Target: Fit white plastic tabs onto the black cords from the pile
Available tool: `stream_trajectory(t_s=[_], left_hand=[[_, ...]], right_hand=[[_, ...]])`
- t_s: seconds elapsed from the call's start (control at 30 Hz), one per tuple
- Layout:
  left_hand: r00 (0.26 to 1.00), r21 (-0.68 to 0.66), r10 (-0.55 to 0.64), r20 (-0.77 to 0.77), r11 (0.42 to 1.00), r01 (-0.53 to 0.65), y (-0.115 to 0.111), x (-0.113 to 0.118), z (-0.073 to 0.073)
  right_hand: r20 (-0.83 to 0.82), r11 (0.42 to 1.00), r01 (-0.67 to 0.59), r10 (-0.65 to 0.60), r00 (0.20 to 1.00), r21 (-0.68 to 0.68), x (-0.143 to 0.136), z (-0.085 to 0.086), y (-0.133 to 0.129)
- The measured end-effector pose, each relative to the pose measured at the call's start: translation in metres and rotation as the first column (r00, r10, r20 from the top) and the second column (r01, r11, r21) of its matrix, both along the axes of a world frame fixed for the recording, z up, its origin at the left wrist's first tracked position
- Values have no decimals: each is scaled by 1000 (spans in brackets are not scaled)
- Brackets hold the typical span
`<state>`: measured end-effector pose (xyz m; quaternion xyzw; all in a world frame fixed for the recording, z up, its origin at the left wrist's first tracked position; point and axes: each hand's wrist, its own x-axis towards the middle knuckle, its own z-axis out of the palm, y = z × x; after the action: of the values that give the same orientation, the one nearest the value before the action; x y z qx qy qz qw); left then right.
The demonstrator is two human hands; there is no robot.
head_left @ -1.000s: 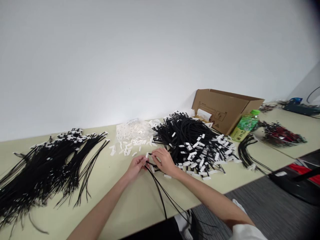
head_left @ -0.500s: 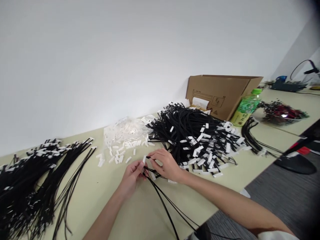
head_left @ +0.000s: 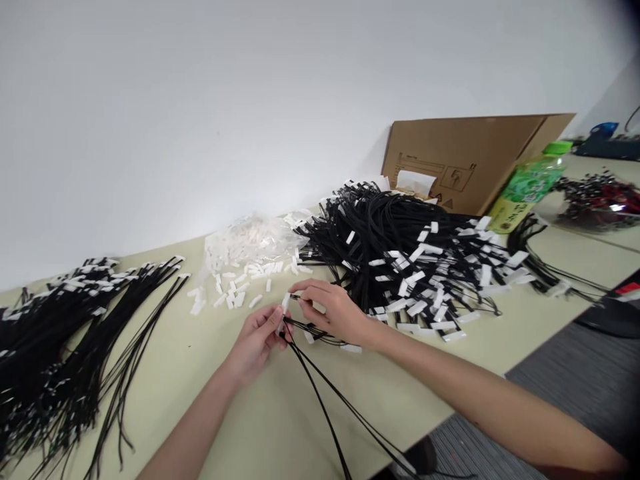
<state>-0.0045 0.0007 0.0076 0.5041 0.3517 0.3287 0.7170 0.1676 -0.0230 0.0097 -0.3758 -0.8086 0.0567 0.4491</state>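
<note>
Hands close together, working at centre. Left hand [head_left: 256, 341]: thumb and fingers clamped on a small white connector [head_left: 285, 301], which stands up out of the grip. Right hand [head_left: 337, 312]: fingertips pinched on a short black lead end [head_left: 295, 297] at the connector's 3 o'clock side; seating depth cannot be told. Further black wires [head_left: 320, 395] leave the left grip toward 5 o'clock and cross the front edge of the tabletop [head_left: 280, 427].

Possible faults (judged):
- Lead entering askew, or bending, if pushed off the connector's axis; the thin end gives little stiffness.
- Connector rolling in the left pinch, since little of it is gripped.
- Hanging wires tugging the held ends, through their own weight or a snag at the edge.
- Held leads tangling with the white-tipped cable heap [head_left: 385, 223], if the right wrist sweeps toward 3 o'clock, where its white ends lie near the forearm.

Edges and room: loose white connectors [head_left: 240, 288] and a plastic bag [head_left: 250, 241] at 11 o'clock limit forward travel. Widest bare strip runs from 7 to 9 o'clock, up to the left cable pile [head_left: 55, 340]. Box [head_left: 450, 157] and bottle [head_left: 527, 190] at 2 o'clock, well apart from the hands.
</note>
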Motion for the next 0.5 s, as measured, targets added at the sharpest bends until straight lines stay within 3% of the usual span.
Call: stream_trajectory(t_s=[0.33,0.5], left_hand=[[1000,-3,-21,0,1000,21,-1,-1,-1],[1000,1,-13,9,1000,13,-2,0,1]], right_hand=[[107,995,-23,13,994,94,6,0,-1],[153,998,-34,26,988,52,10,-1,-1]])
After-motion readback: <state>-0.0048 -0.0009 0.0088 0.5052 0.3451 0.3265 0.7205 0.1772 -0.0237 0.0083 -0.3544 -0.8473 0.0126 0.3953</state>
